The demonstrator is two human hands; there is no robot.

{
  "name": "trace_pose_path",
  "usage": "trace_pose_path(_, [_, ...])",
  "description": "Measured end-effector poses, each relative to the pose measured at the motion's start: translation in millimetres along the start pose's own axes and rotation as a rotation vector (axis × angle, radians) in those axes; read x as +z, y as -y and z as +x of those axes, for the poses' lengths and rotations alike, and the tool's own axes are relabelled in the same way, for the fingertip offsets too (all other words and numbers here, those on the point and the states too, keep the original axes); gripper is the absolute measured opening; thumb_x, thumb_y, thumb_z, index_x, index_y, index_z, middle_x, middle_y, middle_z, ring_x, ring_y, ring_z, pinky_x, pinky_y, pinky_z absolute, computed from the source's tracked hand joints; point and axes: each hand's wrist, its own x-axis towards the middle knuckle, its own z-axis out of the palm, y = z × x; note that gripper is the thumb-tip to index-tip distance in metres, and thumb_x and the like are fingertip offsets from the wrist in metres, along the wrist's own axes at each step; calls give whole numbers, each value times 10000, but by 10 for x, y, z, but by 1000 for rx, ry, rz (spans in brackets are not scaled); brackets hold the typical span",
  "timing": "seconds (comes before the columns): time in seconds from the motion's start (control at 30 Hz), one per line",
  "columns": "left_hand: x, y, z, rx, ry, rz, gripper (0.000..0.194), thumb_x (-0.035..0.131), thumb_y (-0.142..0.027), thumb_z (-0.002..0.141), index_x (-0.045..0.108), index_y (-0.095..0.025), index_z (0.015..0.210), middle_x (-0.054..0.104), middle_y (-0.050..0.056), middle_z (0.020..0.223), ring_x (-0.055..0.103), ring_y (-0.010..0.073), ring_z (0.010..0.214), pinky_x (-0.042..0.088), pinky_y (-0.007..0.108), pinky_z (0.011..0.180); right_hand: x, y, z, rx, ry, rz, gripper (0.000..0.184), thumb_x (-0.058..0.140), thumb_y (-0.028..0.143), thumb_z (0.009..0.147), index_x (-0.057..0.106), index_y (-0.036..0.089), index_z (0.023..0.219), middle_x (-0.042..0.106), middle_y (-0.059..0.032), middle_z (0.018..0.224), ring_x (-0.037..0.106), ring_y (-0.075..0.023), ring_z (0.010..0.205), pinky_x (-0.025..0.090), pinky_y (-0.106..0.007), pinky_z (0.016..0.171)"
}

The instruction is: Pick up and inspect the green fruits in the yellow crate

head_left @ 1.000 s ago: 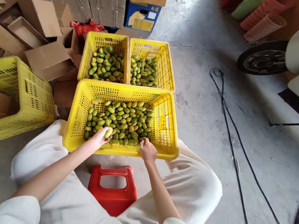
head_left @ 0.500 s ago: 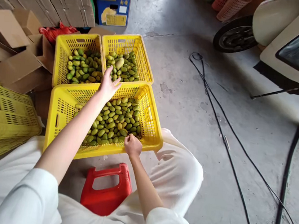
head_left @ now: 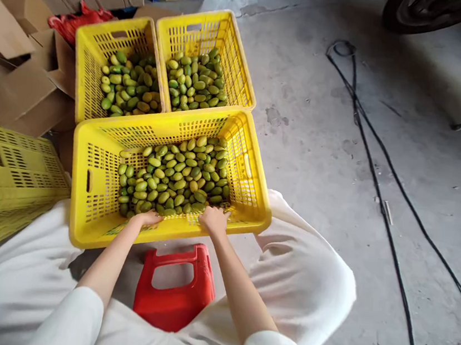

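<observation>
My left hand (head_left: 148, 218) reaches over the near rim of a yellow plastic crate (head_left: 81, 176), at the edge of the green mangoes (head_left: 171, 179) inside. Its visible fingers stretch to the right and look open; the tips are partly hidden. Further right, my right hand (head_left: 215, 219) is bent over the same rim, its fingers apart beside the nearest mangoes. No fruit shows in either hand. Two more yellow crates stand against the far side: the rear left crate (head_left: 79, 64) and the rear right crate (head_left: 242, 79), both with green mangoes in them.
A red plastic stool (head_left: 170, 305) is between my legs. Another yellow crate (head_left: 24, 169) stands at the left, near cardboard boxes (head_left: 22, 91) and a red bag (head_left: 76, 22). Black cable (head_left: 375, 179) lies across the floor at the right; a wheel (head_left: 426, 14) is beyond.
My left hand has come back from above the rear right crate to the near rim. The larger pale mango there is out of sight. My right hand has loosened from a fist. The view has shifted downward.
</observation>
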Motion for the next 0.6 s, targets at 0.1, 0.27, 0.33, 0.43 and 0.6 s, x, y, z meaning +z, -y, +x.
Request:
trace_pose_path(0.1, [38, 2, 148, -24, 60, 111, 566, 731, -493, 713, 705, -198, 1196, 603, 266, 1455, 470, 458, 1454, 345, 607, 1173, 78, 47, 269, -40, 101, 20, 191, 703, 136, 819, 711, 184, 1003, 691, -224, 1238, 557, -409, 1316, 340, -612, 1136])
trace_pose_path(0.27, [-8, 0, 394, -15, -131, 441, 835, 642, -381, 854, 385, -106, 1600, 163, 235, 1738, 44, 415, 1622, -37, 637, 1269, 188, 359, 931, -329, -14, -19, 539, 581, 201, 929, 518, 157, 1463, 373, -234, 1643, 363, -398, 1491, 288, -564, 1218])
trace_pose_path(0.33, [-86, 48, 474, -76, -206, 588, 931, 635, -427, 877, 244, -124, 1667, 57, 203, 1760, -54, 435, 1617, -81, 686, 1245, 226, 589, 1271, -446, -47, -54, 641, 552, 217, 940, 416, 125, 1560, 266, -228, 1705, 303, -407, 1525, 272, -574, 1227])
trace_pose_path(0.43, [-256, 173, 597, -105, -169, 637, 948, 612, -540, 894, 190, -246, 1690, -14, 118, 1776, -89, 459, 1606, -40, 747, 1223, 267, 956, 1758, -543, -96, -136, 702, 495, 237, 960, 314, 124, 1630, 216, -189, 1737, 233, -377, 1570, 216, -574, 1252])
trace_pose_path(0.6, [-525, 441, 869, -116, -84, 476, 1053, 679, -582, 833, 156, -260, 1689, 0, 139, 1776, 17, 482, 1605, 157, 729, 1228, 327, 1128, 2175, -573, -78, -283, 710, 446, 320, 997, 253, 155, 1660, 332, -185, 1689, 115, -399, 1598, 179, -691, 1220])
